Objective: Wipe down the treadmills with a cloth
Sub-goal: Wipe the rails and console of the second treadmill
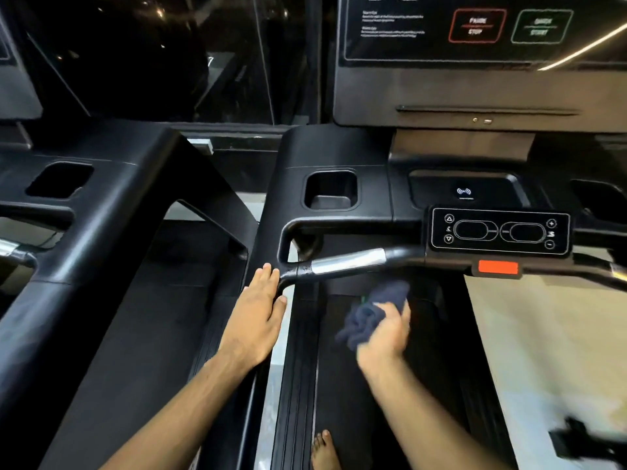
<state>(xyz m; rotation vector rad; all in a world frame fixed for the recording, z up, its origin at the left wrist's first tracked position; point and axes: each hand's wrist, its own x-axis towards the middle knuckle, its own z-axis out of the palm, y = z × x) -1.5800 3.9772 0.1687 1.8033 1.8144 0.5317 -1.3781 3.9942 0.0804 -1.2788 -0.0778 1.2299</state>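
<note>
Treadmills are seen side by side, and the one on the right (339,157) is being stood on, a bare foot (324,449) showing on its belt (383,401) at the bottom edge. A dark blue cloth (373,310) is held bunched in the right hand (386,334), its fingers curled round the fabric, just below the front handlebar (349,262) and not touching it as far as can be told. The left hand (258,317) is laid flat, fingers straight and close together, with the fingertips resting against the bend where the handlebar meets the side arm.

How much has been wiped cannot be read from the surfaces: no wet streak or clean patch is plainly shown, and the cloth is blurred. Judging by where the cloth is held, the handlebar with its metal grip section is taken as the part in hand. The small control panel (500,232) with its arrow and plus and minus buttons, the red strip (497,268) beneath it, the large screen (475,45) above and the neighbouring treadmill (101,198) on the left are likely still to be done.

Three recesses are set into the consoles. The square cup holder (330,191) on the near machine is seen to hold nothing. The shallow tray (464,188) behind the control panel carries only a printed wireless mark. The cup holder (59,179) on the left machine is too dark for its contents to be judged.
</note>
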